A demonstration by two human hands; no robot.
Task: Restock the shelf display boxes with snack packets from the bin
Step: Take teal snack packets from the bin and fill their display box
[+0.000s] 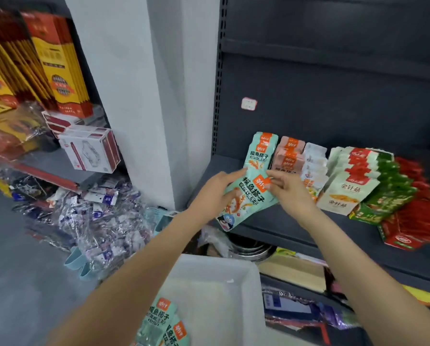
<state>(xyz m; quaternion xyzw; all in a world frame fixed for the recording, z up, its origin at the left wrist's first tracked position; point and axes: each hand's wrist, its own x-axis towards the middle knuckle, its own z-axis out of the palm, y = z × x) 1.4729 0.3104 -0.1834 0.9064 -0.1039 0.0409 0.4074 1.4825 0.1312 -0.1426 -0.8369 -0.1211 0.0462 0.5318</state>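
Both hands grasp one mint-green snack packet (246, 198), tilted, above the front edge of the dark shelf (279, 228); the left hand (214, 193) closes on the packet's left edge, fingers (234, 174) over its upper corner; the right hand (290, 188) pinches its upper right corner beside the orange label. Just behind stands an upright packet of the same kind (260, 151), leftmost in the shelf row; to its right, pink packets (289, 154), white packets (313, 161), then display boxes holding cream-and-red packets (346, 188), green packets (388, 193) and red packets (418, 211). Below the forearms lies the white bin (209, 285), with two further mint-green packets (162, 323) at its near end; at left, a heap of clear-wrapped goods (96, 221) on the grey floor.
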